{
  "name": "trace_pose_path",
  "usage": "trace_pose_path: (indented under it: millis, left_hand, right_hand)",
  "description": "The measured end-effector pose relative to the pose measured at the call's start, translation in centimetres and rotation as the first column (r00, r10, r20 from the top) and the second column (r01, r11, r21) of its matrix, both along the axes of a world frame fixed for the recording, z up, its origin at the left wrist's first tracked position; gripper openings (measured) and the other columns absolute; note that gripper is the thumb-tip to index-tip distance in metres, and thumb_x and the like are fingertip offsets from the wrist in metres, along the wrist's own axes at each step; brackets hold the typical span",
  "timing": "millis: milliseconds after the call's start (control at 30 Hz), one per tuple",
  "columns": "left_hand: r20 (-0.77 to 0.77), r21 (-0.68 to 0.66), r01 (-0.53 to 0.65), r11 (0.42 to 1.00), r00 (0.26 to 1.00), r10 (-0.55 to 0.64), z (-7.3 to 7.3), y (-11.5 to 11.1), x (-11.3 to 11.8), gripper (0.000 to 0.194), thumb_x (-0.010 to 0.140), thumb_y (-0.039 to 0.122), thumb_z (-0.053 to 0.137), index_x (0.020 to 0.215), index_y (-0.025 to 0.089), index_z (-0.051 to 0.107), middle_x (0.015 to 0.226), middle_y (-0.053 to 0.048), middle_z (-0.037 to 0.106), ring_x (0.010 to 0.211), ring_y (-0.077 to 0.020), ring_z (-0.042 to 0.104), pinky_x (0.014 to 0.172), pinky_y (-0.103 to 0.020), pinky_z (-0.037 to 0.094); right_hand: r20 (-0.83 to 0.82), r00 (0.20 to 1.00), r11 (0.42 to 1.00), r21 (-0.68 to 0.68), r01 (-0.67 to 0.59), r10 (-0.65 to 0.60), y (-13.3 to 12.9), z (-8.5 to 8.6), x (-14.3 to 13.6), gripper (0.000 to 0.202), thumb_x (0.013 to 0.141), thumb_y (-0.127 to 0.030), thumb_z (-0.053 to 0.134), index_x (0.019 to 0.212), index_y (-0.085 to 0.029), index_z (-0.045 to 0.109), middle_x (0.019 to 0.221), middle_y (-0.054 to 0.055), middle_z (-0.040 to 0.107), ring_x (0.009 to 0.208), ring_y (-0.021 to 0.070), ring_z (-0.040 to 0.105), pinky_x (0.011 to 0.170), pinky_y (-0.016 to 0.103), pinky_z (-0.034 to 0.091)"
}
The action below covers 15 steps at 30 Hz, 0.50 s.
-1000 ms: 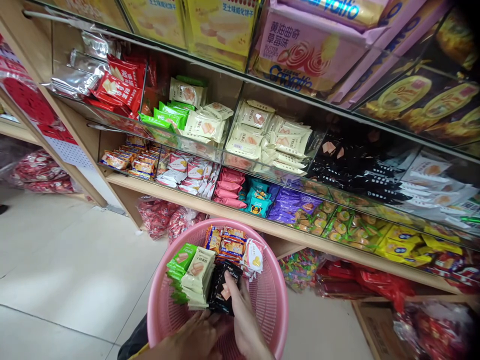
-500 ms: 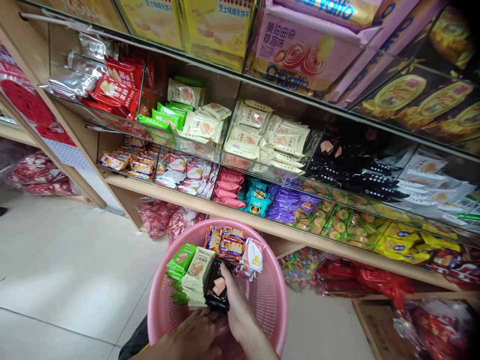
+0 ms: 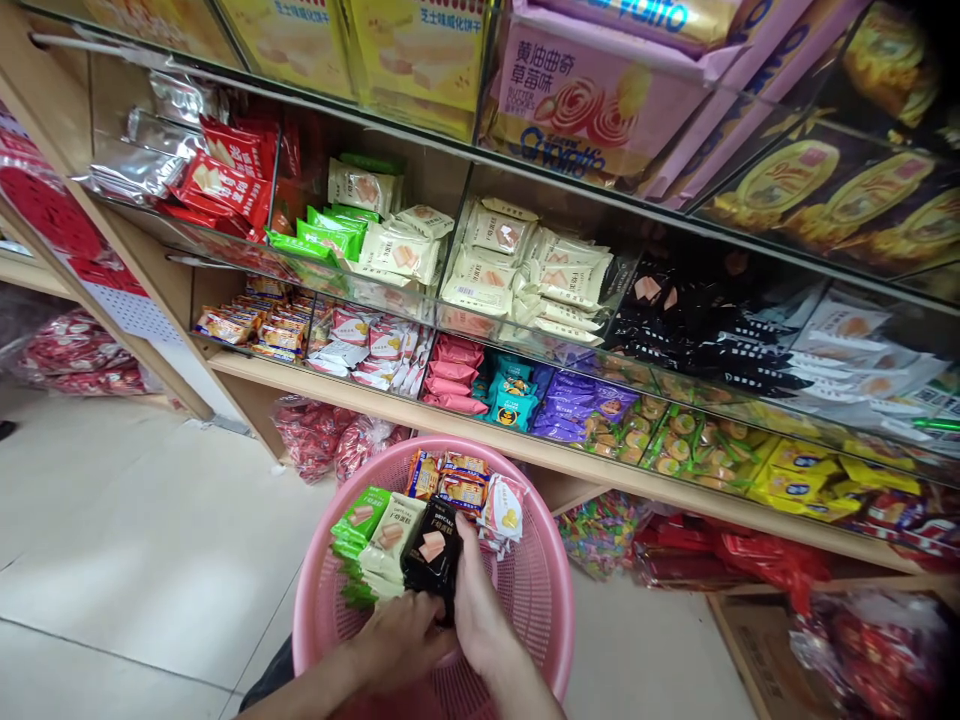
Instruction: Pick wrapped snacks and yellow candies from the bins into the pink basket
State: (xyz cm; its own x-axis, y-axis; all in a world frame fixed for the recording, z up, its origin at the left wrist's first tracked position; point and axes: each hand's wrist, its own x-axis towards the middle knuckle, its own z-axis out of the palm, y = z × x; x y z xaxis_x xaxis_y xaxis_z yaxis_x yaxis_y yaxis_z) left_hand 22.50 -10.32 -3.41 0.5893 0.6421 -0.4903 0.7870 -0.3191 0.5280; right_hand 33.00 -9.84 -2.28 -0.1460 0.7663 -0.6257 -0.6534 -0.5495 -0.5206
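A stack of black snack packets (image 3: 433, 545) stands in the pink plastic basket (image 3: 564, 590), between my two hands. My left hand (image 3: 405, 635) has its fingers curled against the near, lower end of the stack. Along the right side of the same packets lies my right hand (image 3: 478, 600), cupped against them; its far fingers are hidden. Cream packets (image 3: 392, 535) touch the stack on the left, with green packets (image 3: 361, 520) beyond them. Orange-and-blue biscuit packets (image 3: 463, 490) sit at the back of the basket, and white packets (image 3: 502, 510) at its right.
Behind the basket rises a snack shelf (image 3: 360, 385) with clear-fronted compartments. More black packets (image 3: 697, 320) lie in a right-hand compartment. Red bagged goods (image 3: 311, 435) sit under the shelf, and a cardboard box (image 3: 765, 640) stands at the lower right. Tiled floor (image 3: 135, 560) extends left.
My right thumb has come off the front of the black packets to their side. My left hand has risen to their lower end. The black stack has shifted slightly up beside the cream packets.
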Motion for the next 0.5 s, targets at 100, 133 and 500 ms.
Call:
trace_pose_path:
  millis: [100, 133, 500]
  left_hand:
    - [0.01, 0.0, -0.029, 1.0, 1.0, 0.029, -0.3, -0.3, 0.3, 0.029, 0.086, 0.036, 0.041, 0.102, 0.018, 0.058, 0.1, -0.009, 0.064, 0.093, -0.024, 0.059, 0.081, -0.034, 0.044]
    - [0.01, 0.003, -0.03, 1.0, 1.0, 0.03, -0.3, -0.4, 0.3, 0.031, 0.086, 0.037, 0.04, 0.103, 0.017, 0.057, 0.1, -0.009, 0.064, 0.094, -0.024, 0.058, 0.082, -0.034, 0.043]
    - [0.164, -0.135, 0.184, 0.974, 0.973, -0.161, 0.6, -2.1, -0.8, 0.056, 0.071, 0.034, 0.054, 0.126, 0.023, 0.048, 0.135, -0.007, 0.047, 0.117, -0.0277, 0.047, 0.1, -0.039, 0.035]
  right_hand:
    - [-0.01, 0.998, 0.996, 0.052, 0.069, -0.069, -0.1, 0.6, 0.4, 0.06, 0.077, -0.063, 0.044, 0.11, -0.016, 0.061, 0.089, 0.007, 0.07, 0.086, 0.02, 0.064, 0.077, 0.031, 0.048]
    - [-0.004, 0.996, 0.995, 0.055, 0.089, -0.089, -0.2, 0.8, 0.5, 0.06, 0.078, -0.063, 0.043, 0.112, -0.016, 0.06, 0.093, 0.006, 0.07, 0.09, 0.0197, 0.063, 0.08, 0.031, 0.047]
    - [0.008, 1.0, 1.0, -0.003, -0.023, 0.023, -1.8, -0.2, 1.6, 0.064, 0.078, -0.067, 0.037, 0.118, -0.021, 0.056, 0.107, 0.005, 0.067, 0.101, 0.0198, 0.059, 0.088, 0.036, 0.044]
